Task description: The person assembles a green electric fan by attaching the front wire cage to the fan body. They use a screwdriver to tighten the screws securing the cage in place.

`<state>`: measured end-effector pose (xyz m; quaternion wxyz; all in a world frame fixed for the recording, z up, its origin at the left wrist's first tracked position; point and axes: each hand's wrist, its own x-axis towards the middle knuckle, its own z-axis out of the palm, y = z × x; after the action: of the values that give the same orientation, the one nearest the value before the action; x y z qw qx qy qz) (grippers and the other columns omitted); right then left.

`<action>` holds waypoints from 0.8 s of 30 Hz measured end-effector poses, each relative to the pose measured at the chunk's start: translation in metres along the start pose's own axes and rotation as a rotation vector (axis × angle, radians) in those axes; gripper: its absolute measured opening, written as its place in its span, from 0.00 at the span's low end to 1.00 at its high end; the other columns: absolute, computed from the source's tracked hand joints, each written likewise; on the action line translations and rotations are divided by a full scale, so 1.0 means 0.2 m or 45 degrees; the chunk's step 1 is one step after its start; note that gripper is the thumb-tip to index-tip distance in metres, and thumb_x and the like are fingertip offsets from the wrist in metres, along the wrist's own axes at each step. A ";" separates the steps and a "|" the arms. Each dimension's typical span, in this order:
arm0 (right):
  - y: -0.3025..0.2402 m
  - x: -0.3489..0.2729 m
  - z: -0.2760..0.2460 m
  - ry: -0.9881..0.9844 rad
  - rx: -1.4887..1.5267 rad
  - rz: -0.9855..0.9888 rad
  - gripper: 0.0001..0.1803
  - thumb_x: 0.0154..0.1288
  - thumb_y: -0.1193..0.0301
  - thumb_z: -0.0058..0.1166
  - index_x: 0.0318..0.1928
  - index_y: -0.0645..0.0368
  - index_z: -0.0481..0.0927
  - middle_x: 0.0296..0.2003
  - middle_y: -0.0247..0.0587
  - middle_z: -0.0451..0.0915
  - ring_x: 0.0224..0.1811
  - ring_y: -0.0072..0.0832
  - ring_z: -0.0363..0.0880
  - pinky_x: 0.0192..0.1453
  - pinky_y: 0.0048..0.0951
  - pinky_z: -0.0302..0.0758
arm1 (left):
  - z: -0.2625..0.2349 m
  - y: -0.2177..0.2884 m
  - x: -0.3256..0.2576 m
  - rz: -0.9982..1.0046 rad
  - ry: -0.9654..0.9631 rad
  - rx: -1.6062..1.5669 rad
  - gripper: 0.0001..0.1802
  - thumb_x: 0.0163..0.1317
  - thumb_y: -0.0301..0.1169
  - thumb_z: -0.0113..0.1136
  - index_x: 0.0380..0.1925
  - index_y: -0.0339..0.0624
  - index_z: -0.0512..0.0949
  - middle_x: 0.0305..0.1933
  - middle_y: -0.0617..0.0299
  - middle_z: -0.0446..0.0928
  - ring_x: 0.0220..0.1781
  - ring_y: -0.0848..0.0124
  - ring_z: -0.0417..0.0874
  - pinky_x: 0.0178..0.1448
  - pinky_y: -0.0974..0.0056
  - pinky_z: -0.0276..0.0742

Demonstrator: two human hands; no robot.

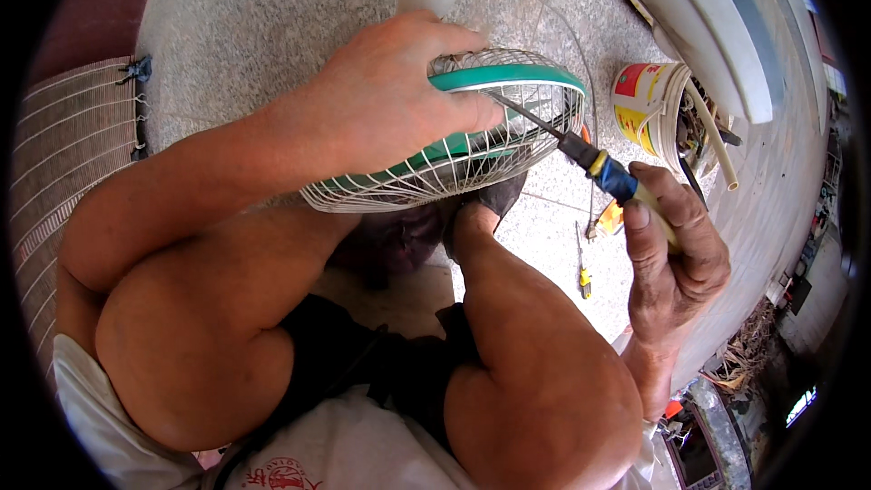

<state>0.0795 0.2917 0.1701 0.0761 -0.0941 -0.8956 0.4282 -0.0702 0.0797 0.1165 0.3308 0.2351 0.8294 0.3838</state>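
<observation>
My left hand (390,95) grips the top of a white wire fan guard (454,168) with a green rim band (508,77), held tilted above my knees. A screwdriver (603,168) with a blue and yellow handle is in my right hand (671,254). Its thin shaft points up and left, and the tip reaches the guard's rim beside my left fingers. I am squatting, with both bare knees below the guard.
A small screwdriver (582,272) lies on the speckled stone floor (272,9) to the right. A bucket (649,109) holding sticks and tools stands at upper right beside a white curved panel (717,18). A woven mat (63,154) lies at left.
</observation>
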 end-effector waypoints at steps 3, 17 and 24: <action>-0.04 -0.03 -0.01 0.079 -0.026 0.022 0.15 0.58 0.79 0.64 0.47 0.67 0.83 0.27 0.35 0.78 0.26 0.16 0.68 0.31 0.18 0.65 | 0.00 0.02 0.02 0.049 0.004 -0.063 0.36 0.53 0.44 0.68 0.58 0.29 0.73 0.50 0.50 0.76 0.53 0.62 0.78 0.59 0.62 0.72; -0.01 -0.07 0.03 0.034 0.160 0.448 0.15 0.66 0.75 0.59 0.52 0.65 0.81 0.29 0.27 0.79 0.29 0.12 0.69 0.35 0.15 0.67 | -0.14 -0.16 -0.15 0.126 -0.537 -0.452 0.52 0.41 0.34 0.74 0.70 0.40 0.61 0.69 0.51 0.66 0.70 0.63 0.67 0.72 0.60 0.61; -0.11 -0.07 0.04 0.085 0.159 0.515 0.15 0.65 0.76 0.59 0.51 0.67 0.82 0.32 0.33 0.82 0.33 0.15 0.73 0.40 0.18 0.69 | -0.09 -0.23 -0.16 0.295 -0.385 -0.293 0.56 0.39 0.29 0.71 0.72 0.41 0.54 0.68 0.48 0.65 0.70 0.58 0.67 0.71 0.59 0.62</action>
<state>0.0893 0.2688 0.1807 0.0239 -0.2812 -0.8270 0.4862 -0.0671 0.0230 0.1008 0.4297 0.3442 0.6887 0.4717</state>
